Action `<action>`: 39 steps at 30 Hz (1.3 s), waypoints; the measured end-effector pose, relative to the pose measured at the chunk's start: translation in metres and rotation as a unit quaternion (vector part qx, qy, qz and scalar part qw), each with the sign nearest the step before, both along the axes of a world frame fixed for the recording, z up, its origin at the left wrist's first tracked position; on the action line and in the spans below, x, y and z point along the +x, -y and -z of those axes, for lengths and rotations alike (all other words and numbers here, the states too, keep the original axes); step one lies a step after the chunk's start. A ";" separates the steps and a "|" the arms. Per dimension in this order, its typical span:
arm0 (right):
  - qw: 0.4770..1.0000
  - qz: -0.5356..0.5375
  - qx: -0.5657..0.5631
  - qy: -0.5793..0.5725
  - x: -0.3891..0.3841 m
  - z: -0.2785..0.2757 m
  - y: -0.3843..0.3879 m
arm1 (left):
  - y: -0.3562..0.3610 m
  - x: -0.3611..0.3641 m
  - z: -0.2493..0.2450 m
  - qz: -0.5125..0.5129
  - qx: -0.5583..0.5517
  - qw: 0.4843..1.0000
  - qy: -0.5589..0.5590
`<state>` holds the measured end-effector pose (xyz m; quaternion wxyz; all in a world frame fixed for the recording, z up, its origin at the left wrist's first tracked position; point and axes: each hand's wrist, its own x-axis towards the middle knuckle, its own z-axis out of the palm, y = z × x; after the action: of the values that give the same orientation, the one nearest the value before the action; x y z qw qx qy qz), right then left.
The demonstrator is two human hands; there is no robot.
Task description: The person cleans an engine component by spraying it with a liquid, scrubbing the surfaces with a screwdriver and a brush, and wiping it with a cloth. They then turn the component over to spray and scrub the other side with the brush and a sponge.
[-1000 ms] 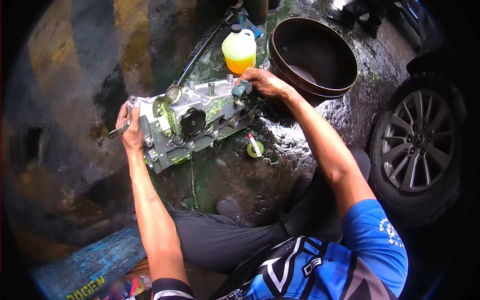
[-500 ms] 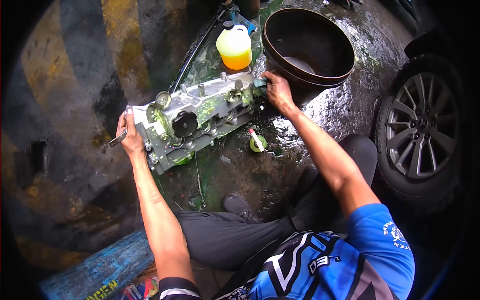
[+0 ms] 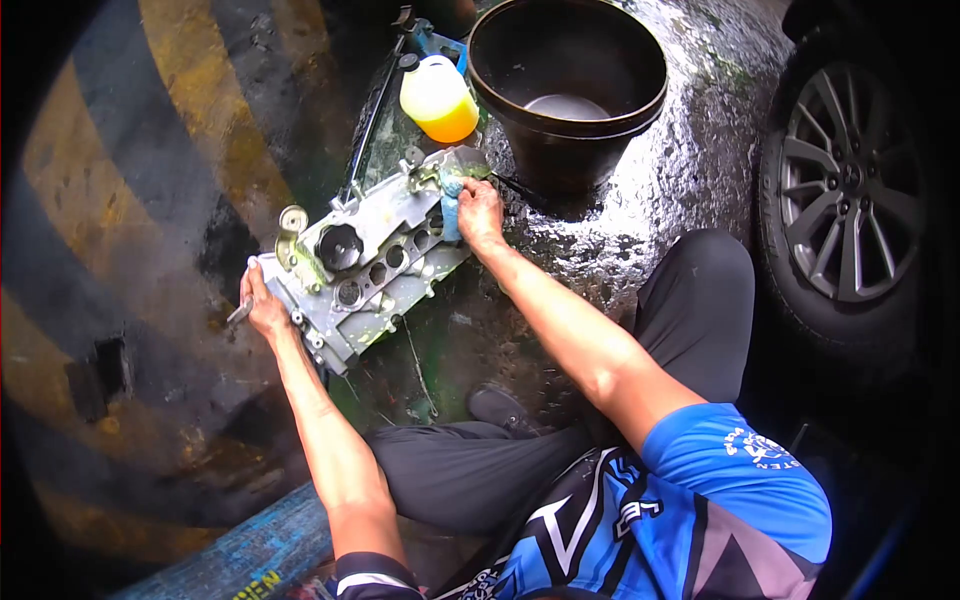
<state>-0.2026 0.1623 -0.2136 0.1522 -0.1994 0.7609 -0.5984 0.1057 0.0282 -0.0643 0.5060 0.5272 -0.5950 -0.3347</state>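
A grey metal engine cylinder head [image 3: 385,225] lies at a slant before me, wet with yellow-green foam and showing a row of round ports and a black round cap [image 3: 339,248]. My left hand [image 3: 265,303] is closed around its near left end, thumb on top; a short metal piece [image 3: 240,312] sticks out beside the fingers. At the far right end, my right hand [image 3: 479,212] pinches a blue cloth [image 3: 451,212] and presses it on the side of the cylinder head near the last port.
A jug of yellow liquid [image 3: 440,100] stands behind the cylinder head, with a big black bucket [image 3: 565,125] to its right. A car wheel [image 3: 850,180] is at the right. The floor [image 3: 690,130] is wet; a blue painted pipe [image 3: 235,550] lies at lower left.
The cylinder head has been tipped so its row of ports faces up toward me. My right hand with the cloth has moved left from the far end onto the ported side.
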 end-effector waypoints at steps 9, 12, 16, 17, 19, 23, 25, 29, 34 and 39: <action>0.960 -0.022 0.261 -0.098 -0.091 0.128 0.023 | -0.009 -0.007 -0.005 -0.053 0.080 0.991 -0.088; 0.987 -0.032 -0.017 0.157 -0.056 0.041 0.020 | -0.012 -0.012 -0.008 -0.050 0.093 0.989 -0.102; 0.987 -0.086 -0.080 0.110 -0.023 0.127 0.062 | -0.013 -0.019 -0.017 -0.059 0.097 0.991 -0.076; 0.992 -0.125 -0.004 0.021 -0.032 0.101 0.033 | -0.007 -0.012 -0.011 -0.057 0.092 0.991 -0.073; 0.976 -0.174 0.114 -0.062 -0.058 0.063 -0.010 | -0.009 -0.014 -0.013 -0.064 0.105 0.991 -0.051; 0.963 -0.073 0.258 0.034 -0.101 0.083 -0.048 | -0.002 -0.014 -0.011 -0.106 0.136 0.983 -0.061; 0.963 -0.082 0.257 0.024 -0.120 0.082 -0.074 | -0.001 -0.018 -0.012 -0.119 0.151 0.979 -0.072; 0.816 -0.366 0.447 -0.014 -0.103 0.039 -0.115 | 0.020 -0.002 0.000 -0.149 0.169 0.973 -0.048; 0.826 -0.498 0.247 -0.094 -0.046 0.036 -0.162 | 0.030 0.000 0.004 -0.181 0.196 0.963 -0.042; 0.891 -0.423 0.051 -0.154 -0.002 0.076 -0.124 | 0.027 -0.004 0.004 -0.183 0.211 0.958 -0.069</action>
<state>-0.2050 0.2864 -0.2898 0.2821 -0.5841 0.6476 -0.3997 0.1020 0.0016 -0.0681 0.4755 0.6974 -0.3682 -0.3896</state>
